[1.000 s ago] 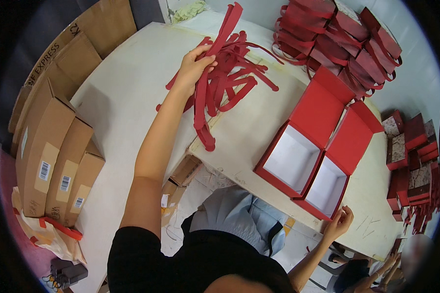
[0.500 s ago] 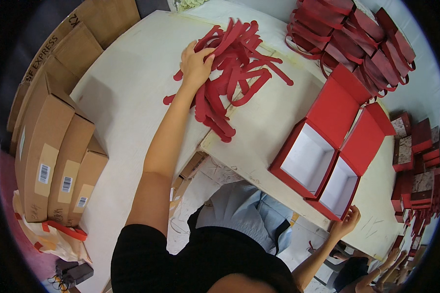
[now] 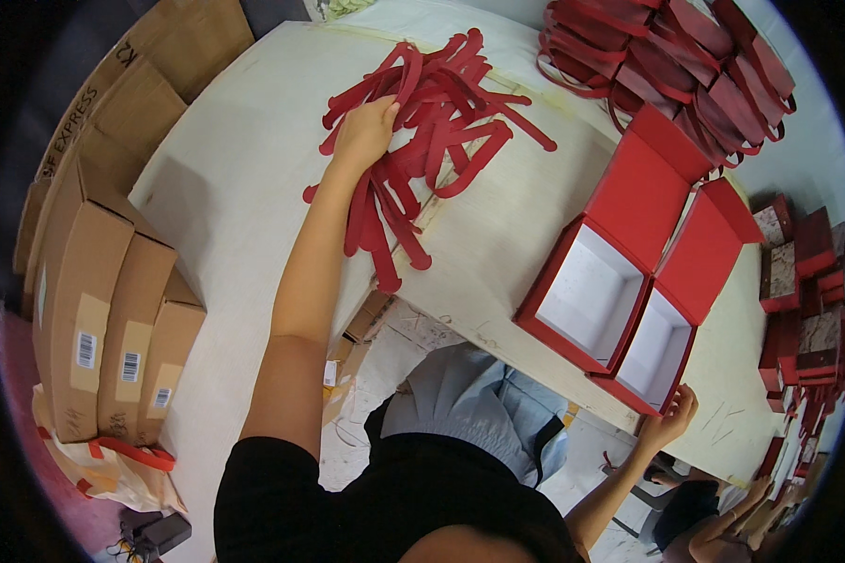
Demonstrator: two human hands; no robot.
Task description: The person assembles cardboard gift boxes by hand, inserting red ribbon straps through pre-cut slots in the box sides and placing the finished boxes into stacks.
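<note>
A tangled pile of red straps [image 3: 446, 98] with flared ends lies on the white table, some bent into loops. My left hand [image 3: 364, 134] is in the pile's left side, its thumb and fingers closed on a red strap [image 3: 409, 75]; the fingertips are partly hidden. To the right, two red boxes with white insides stand open side by side, the larger box [image 3: 546, 298] on the left and the narrower box [image 3: 683, 368] on the right. My right hand [image 3: 668, 418] grips the narrower box's near corner at the table edge.
Rows of dark red bags [image 3: 667, 66] with handles lie at the back right. Brown cartons [image 3: 84, 291] stand along the left side. More red boxes [image 3: 803, 291] are stacked at the far right. Another person's arm [image 3: 737, 516] shows at the lower right.
My left hand has drawn slightly left and toward me, and some straps have shifted with it, the front ends now lying nearer the table edge. My right hand stays at the box corner.
</note>
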